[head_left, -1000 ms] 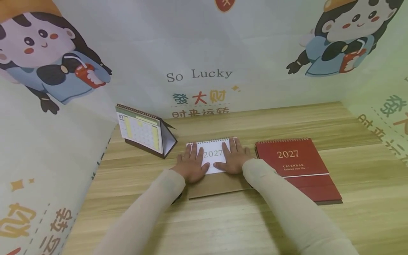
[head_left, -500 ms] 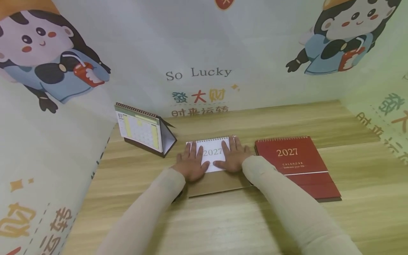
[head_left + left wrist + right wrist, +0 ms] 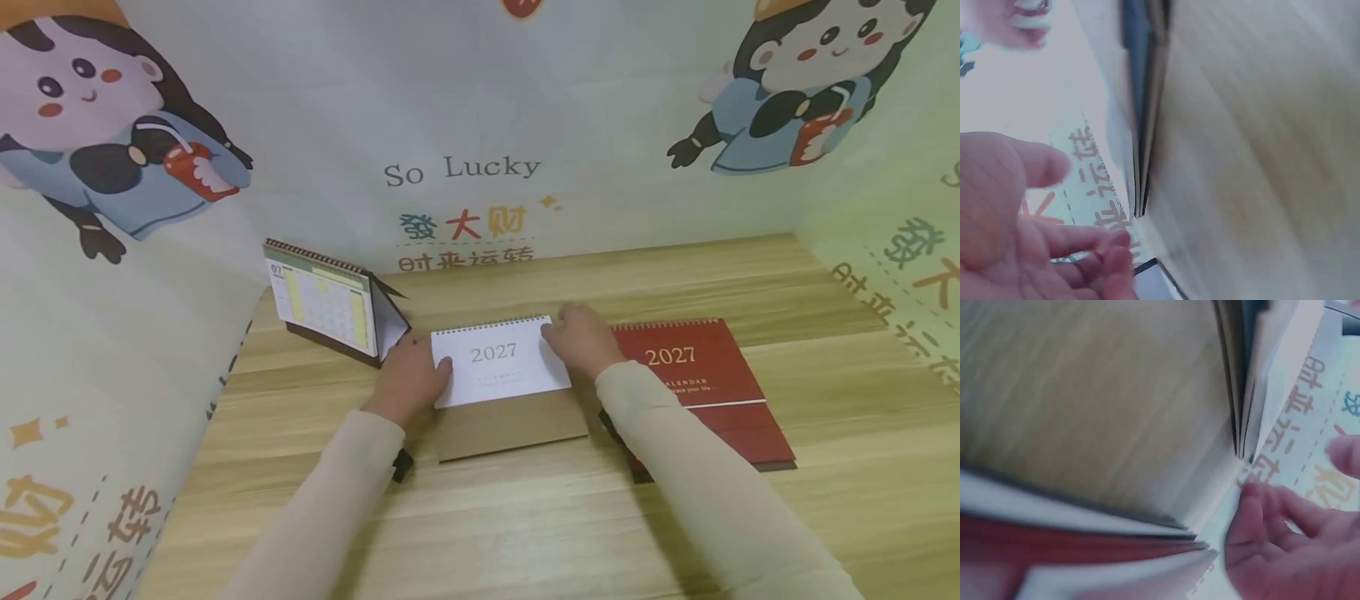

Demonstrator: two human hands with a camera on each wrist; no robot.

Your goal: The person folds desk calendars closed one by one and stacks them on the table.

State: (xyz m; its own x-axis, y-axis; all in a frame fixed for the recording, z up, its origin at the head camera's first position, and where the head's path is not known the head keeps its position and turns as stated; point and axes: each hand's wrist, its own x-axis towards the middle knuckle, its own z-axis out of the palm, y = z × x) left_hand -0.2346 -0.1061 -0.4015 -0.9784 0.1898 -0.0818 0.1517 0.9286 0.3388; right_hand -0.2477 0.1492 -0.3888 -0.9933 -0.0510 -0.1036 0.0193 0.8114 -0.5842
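Observation:
A white 2027 desk calendar (image 3: pixel 517 373) lies flat on the table, its brown base board (image 3: pixel 510 425) showing below the page and its spiral along the far edge. At its left side is my left hand (image 3: pixel 408 379), fingers bent near the upper left corner and thumb over the page's edge. Beside the upper right corner, my right hand (image 3: pixel 588 340) bends its fingers the same way. Both wrist views show the thumbs apart from the fingertips, with the fingertips close to the calendar's far corners. A red 2027 desk calendar (image 3: pixel 731 375) lies to the right, partly hidden by the right arm.
Back left, a desk calendar (image 3: pixel 322 304) stands propped like a tent, close to the left hand. Printed cloth walls (image 3: pixel 465 108) with cartoon figures enclose the wooden table (image 3: pixel 480 525) at the back and sides.
Both hands were spread flat on the white calendar. They have moved outward to its left and right edges, with bent fingers, uncovering the page. The calendars stay put.

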